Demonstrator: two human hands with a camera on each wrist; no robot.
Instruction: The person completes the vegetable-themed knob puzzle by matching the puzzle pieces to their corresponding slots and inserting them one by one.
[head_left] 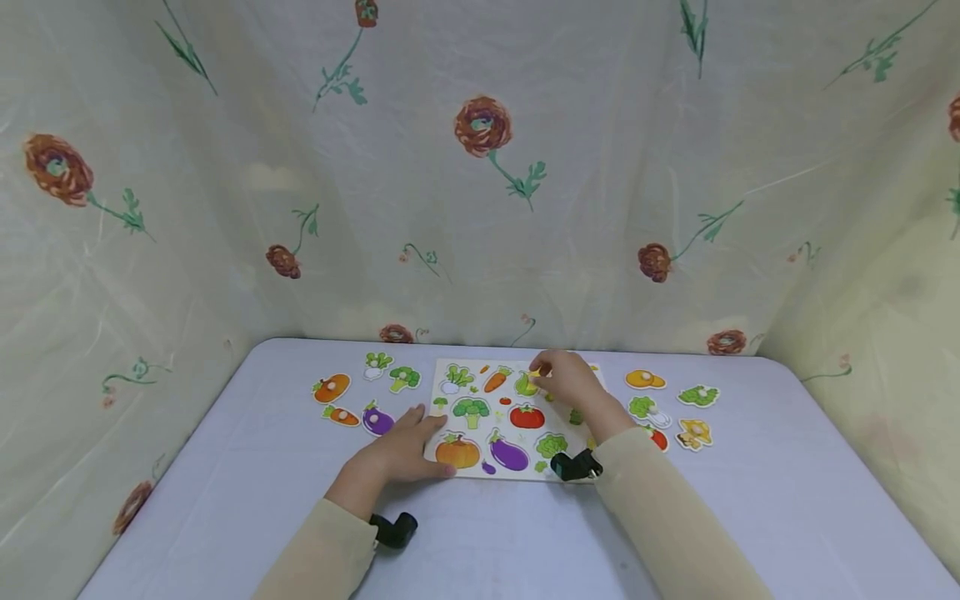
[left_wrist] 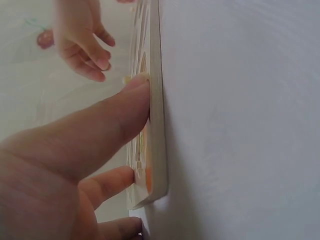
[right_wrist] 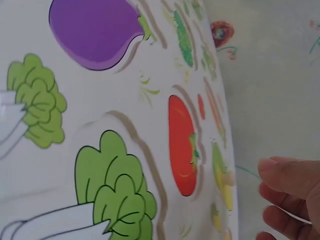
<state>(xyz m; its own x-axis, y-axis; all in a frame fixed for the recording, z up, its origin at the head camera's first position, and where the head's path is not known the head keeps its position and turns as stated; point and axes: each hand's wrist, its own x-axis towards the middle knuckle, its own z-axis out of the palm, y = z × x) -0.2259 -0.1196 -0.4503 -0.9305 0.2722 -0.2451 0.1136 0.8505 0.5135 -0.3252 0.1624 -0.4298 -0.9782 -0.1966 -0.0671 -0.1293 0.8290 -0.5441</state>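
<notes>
A white vegetable puzzle board lies flat on the table, with pictures of a tomato, broccoli, pumpkin, eggplant and more. My left hand rests spread at its left side; in the left wrist view the thumb touches the board's near edge. Over the far part of the board is my right hand, its fingers loosely bent beside a yellow-green pepper shape. In the right wrist view the right fingertips stand apart from the board, with nothing visible between them. The right hand hides part of the board's right side.
Loose knobbed pieces lie left of the board: pumpkin, carrot, eggplant, broccoli, white radish. On its right are potato, lettuce, bok choy, tomato and mushroom. Flowered curtain surrounds the table.
</notes>
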